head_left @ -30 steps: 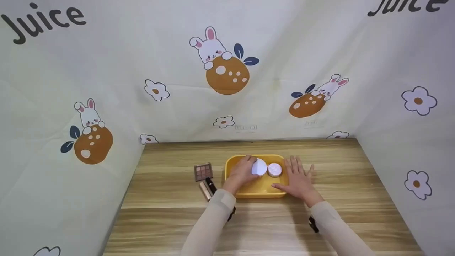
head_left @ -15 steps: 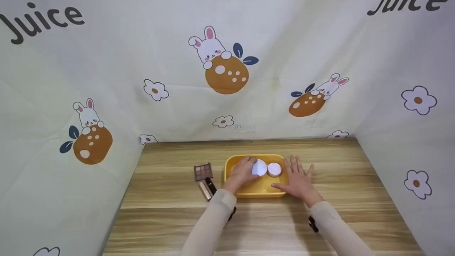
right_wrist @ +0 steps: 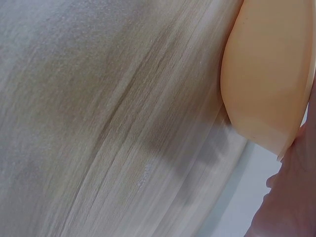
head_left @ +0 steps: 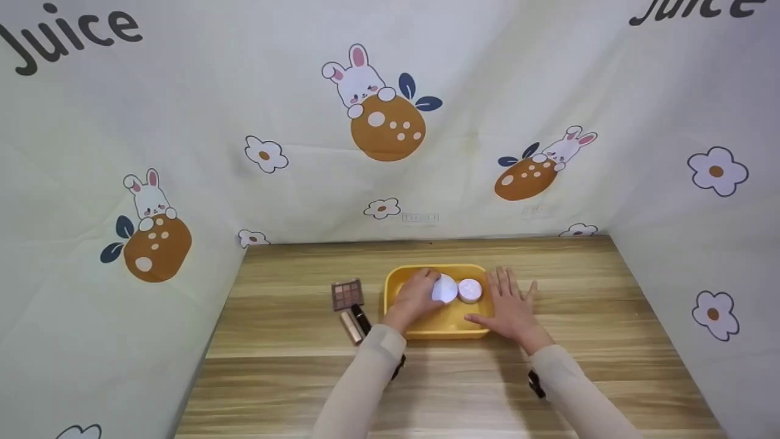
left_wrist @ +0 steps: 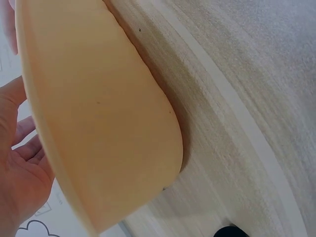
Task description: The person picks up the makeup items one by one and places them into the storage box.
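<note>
A yellow tray (head_left: 448,335) stands on the wooden table, with two round lidded containers inside. My left hand (head_left: 415,296) reaches over the tray's left part and grips the larger white round container (head_left: 445,289), thumb at the near side and fingers at the far side. Beside it on the right sits a smaller pale pink jar (head_left: 470,291). Spread over the tray's right rim is my right hand (head_left: 510,310), its fingers straight and its thumb pointing inward. In the left wrist view the tray's outer wall (left_wrist: 103,118) hides what the left hand (left_wrist: 24,182) holds.
Left of the tray lie an eyeshadow palette (head_left: 347,294), a gold tube (head_left: 351,327) and a black tube (head_left: 361,319); the left sleeve passes close to the tubes. A printed curtain (head_left: 463,183) rises along the table's back edge and both sides.
</note>
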A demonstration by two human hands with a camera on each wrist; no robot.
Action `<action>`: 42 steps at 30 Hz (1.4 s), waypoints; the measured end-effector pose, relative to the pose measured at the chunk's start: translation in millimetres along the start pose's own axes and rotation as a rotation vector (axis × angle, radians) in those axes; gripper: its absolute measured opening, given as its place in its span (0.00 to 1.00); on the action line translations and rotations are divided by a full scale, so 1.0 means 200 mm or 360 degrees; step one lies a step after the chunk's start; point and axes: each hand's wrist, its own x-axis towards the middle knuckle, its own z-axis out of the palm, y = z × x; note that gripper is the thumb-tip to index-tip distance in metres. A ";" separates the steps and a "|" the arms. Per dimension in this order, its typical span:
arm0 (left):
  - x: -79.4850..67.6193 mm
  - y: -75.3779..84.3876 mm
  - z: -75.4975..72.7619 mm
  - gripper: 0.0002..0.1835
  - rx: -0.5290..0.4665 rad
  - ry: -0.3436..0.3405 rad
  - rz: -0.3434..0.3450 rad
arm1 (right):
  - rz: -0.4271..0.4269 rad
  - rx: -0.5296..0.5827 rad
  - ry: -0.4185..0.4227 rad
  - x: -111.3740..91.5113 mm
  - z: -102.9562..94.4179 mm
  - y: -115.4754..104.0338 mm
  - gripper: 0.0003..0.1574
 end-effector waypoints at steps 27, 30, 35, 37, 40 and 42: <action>0.02 0.01 0.06 0.33 0.0040 -0.0045 0.0004 | 0.0009 0.0063 -0.0042 0.00 0.00 0.00 0.74; 0.02 0.01 0.07 0.34 0.0052 -0.0065 -0.0003 | 0.0016 0.0070 -0.0051 0.00 0.00 0.00 0.73; 0.01 0.01 0.09 0.33 0.0055 -0.0082 -0.0010 | 0.0022 0.0060 -0.0057 0.00 0.00 0.00 0.73; 0.01 0.01 0.10 0.31 0.0051 -0.0087 -0.0012 | 0.0026 0.0046 -0.0062 0.00 0.00 0.00 0.73; 0.02 0.01 0.10 0.25 0.0042 -0.0091 -0.0009 | 0.0027 0.0046 -0.0056 0.00 0.00 0.00 0.72; 0.02 0.02 0.11 0.22 0.0058 -0.0091 -0.0008 | 0.0028 0.0042 -0.0049 0.00 0.00 0.00 0.72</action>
